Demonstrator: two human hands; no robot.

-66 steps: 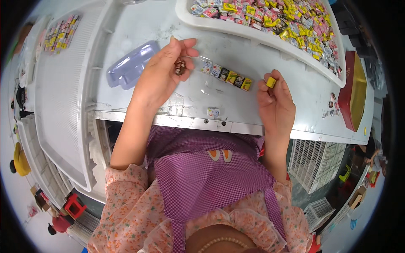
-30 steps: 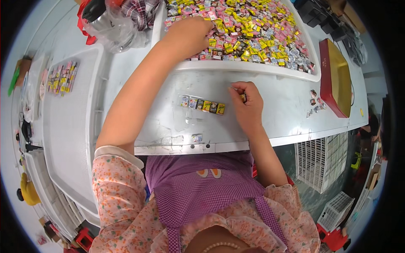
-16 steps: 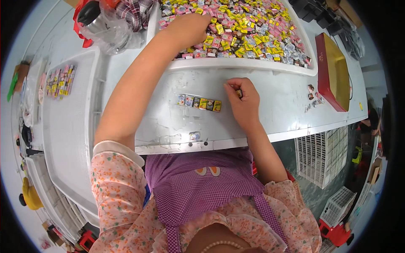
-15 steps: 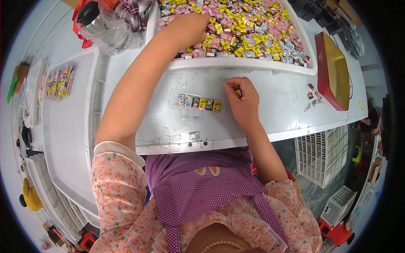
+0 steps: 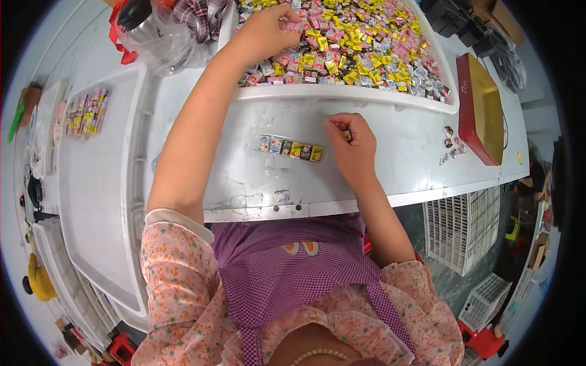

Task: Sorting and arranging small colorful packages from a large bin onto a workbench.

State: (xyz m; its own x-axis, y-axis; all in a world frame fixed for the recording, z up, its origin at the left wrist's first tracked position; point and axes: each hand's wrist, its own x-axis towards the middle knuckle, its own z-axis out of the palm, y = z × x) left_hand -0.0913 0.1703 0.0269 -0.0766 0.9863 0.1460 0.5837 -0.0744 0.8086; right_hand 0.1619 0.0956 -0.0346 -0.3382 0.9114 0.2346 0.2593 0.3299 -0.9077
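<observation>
My right hand (image 5: 353, 143) pinches one small wrapped candy (image 5: 347, 135) just right of the short candy row (image 5: 290, 148) on the white surface (image 5: 403, 165). My left hand (image 5: 268, 30), fingers curled, digs into the candy heap (image 5: 366, 49) in the white tray (image 5: 342, 93); a red box (image 5: 482, 110) sits right.

A short row of wrapped sweets (image 5: 290, 148) lies on the surface (image 5: 403, 165), and everything else sits around it. Behind the row stands a big tray (image 5: 342, 93) heaped with loose sweets. To the right of the row rests the right hand (image 5: 351, 146); further right lies a flat box (image 5: 485, 110). The left hand (image 5: 268, 30) is behind the row, in the tray. Left of the row sits a flat tray (image 5: 104, 195) carrying sweets at its far end.
</observation>
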